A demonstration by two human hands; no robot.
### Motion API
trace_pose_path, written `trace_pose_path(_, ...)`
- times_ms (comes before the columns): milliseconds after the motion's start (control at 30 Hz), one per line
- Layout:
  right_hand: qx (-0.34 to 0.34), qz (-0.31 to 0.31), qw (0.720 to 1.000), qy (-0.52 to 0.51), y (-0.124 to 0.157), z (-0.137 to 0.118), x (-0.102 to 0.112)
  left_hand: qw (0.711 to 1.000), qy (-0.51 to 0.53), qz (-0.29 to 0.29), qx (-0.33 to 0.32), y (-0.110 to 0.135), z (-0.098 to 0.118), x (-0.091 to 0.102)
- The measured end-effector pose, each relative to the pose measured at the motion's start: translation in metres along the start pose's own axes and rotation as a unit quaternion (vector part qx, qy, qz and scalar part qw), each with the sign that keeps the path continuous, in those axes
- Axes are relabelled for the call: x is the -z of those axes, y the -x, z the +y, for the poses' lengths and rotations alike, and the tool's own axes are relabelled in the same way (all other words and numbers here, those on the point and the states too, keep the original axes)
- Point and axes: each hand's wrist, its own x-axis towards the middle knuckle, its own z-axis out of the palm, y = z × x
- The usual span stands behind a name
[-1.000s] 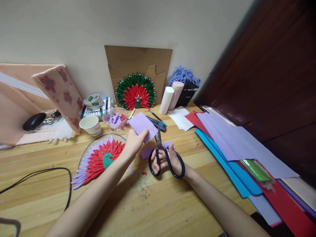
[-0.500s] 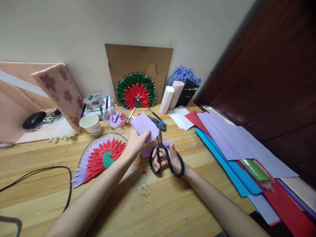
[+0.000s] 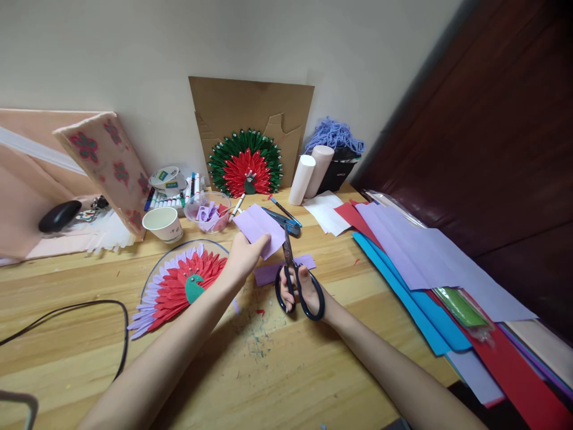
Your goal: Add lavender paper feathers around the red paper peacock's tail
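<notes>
Pinched between the thumb and fingers of my left hand [image 3: 247, 254] is a piece of purple paper [image 3: 259, 226], raised above the table. My right hand [image 3: 307, 289] is closed around the black handles of a pair of scissors [image 3: 287, 249], whose blades point up beside the paper's right edge. A purple paper strip [image 3: 270, 273] lies on the table just beneath and behind the scissors. Left of my left wrist is a round paper peacock [image 3: 183, 286] with red and purple feathers and a green body, partly covered by my forearm.
A clear bowl of paper scraps [image 3: 208, 212], a paper cup [image 3: 163, 225] and markers [image 3: 193, 188] stand behind on the left. A green and red peacock [image 3: 246, 164] leans on cardboard [image 3: 250, 98]. Coloured sheets [image 3: 412, 251] pile up at right. A black cable [image 3: 89, 303] curves at left.
The scissor handles have drawn closer together as my right fingers closed. The blades now stand slightly nearer each other, beside the paper's right edge. The view has shifted slightly.
</notes>
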Motion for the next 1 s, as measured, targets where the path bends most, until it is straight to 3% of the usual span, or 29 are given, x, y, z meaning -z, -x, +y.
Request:
trace_pose_path(133,-0.02,0.004,0.999,-0.028,-0.002,0.003,0.001,1.0,-0.011,0.011,0.001,-0.003,0.002,0.002)
trace_pose_path(267,0.007,0.04,0.999,0.033,0.0,0.002,0.0,0.999,-0.024,0.022,0.006,-0.006,0.003,0.005)
trace_pose_path(500,0.021,0.008,0.992,0.123,0.009,-0.007,-0.005,0.998,-0.048,0.025,-0.033,-0.008,0.001,0.008)
trace_pose_path(1000,0.027,0.026,0.997,0.068,0.003,0.005,0.001,1.0,-0.015,-0.01,-0.025,-0.003,0.001,0.002)
